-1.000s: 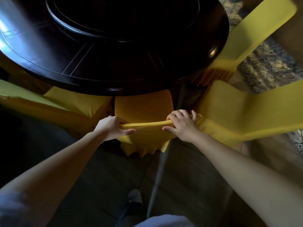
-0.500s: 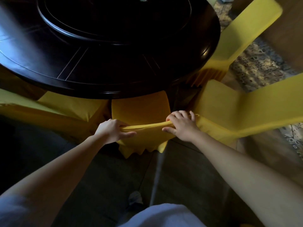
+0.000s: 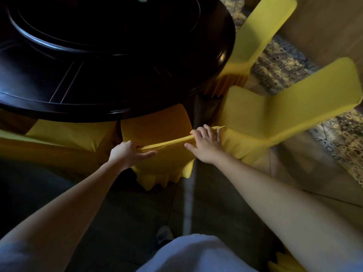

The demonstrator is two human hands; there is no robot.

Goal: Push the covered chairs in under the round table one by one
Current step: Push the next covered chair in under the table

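A yellow-covered chair (image 3: 157, 132) stands in front of me, the front of its seat under the rim of the dark round table (image 3: 110, 55). My left hand (image 3: 127, 154) grips the left end of the chair's backrest top, fingers curled over the edge and thumb along the back. My right hand (image 3: 206, 144) grips the right end the same way. Another covered chair (image 3: 275, 114) stands to the right, its seat out from under the table. A third covered chair (image 3: 261, 34) at the far right has its seat partly under the table.
A fourth covered chair (image 3: 64, 134) sits at the left with its seat part-way under the table. A patterned rug (image 3: 284, 63) lies on the floor at right. My foot (image 3: 164, 234) is on the dark floor below, and a pale strip (image 3: 189, 203) runs along the floor.
The chair I hold has slid a little further under the table, and my view has shifted left and closer. Both hands keep the same grip on the backrest.
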